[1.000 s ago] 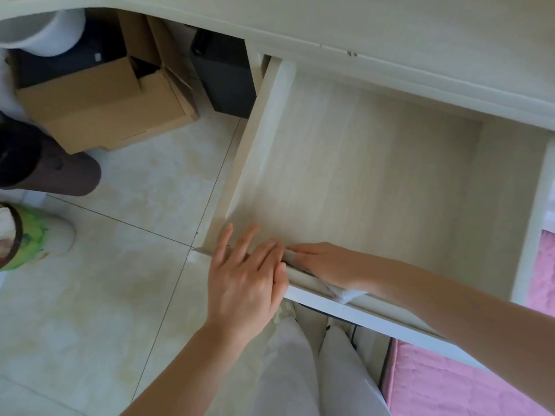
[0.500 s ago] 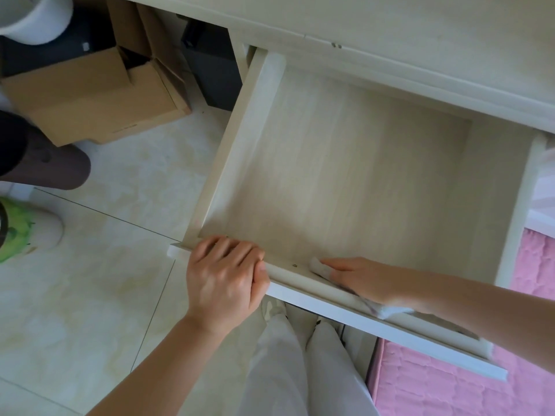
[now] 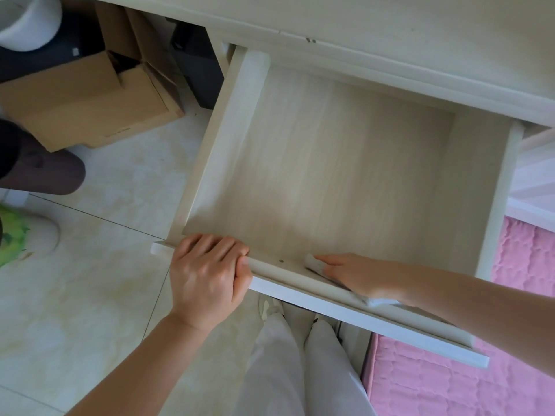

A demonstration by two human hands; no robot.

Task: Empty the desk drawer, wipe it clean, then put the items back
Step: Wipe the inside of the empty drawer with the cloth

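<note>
Wiping is the step in hand, judging by how things lie: the drawer (image 3: 330, 163) stands pulled well out from under the desk (image 3: 390, 40), its pale wood floor bare of any items, so the emptying looks done and the putting back has not begun. The left hand (image 3: 207, 277) clamps the drawer's front panel near its left corner, fingers (image 3: 210, 244) curled over the top edge into the drawer and thumb pressed on the outer face, a firm closed hold that steadies the box. The right hand (image 3: 357, 274) lies almost flat just inside the same front panel, right of its middle, fingers stretched out and pressing a small white cloth (image 3: 313, 264) down into the seam where floor meets front wall; part of the cloth peeps out beyond the fingertips and another bit shows by the wrist. To do this well, I judge the cloth should run along that seam from end to end with steady downward pressure, then work into both front corners, where dust is apt to gather, before sweeping toward the drawer's back wall. The left grip should hold firm so the drawer neither slides nor tilts under the push. A cardboard box (image 3: 87, 103) sits on the tiled floor, left of the drawer and well apart from it.
</note>
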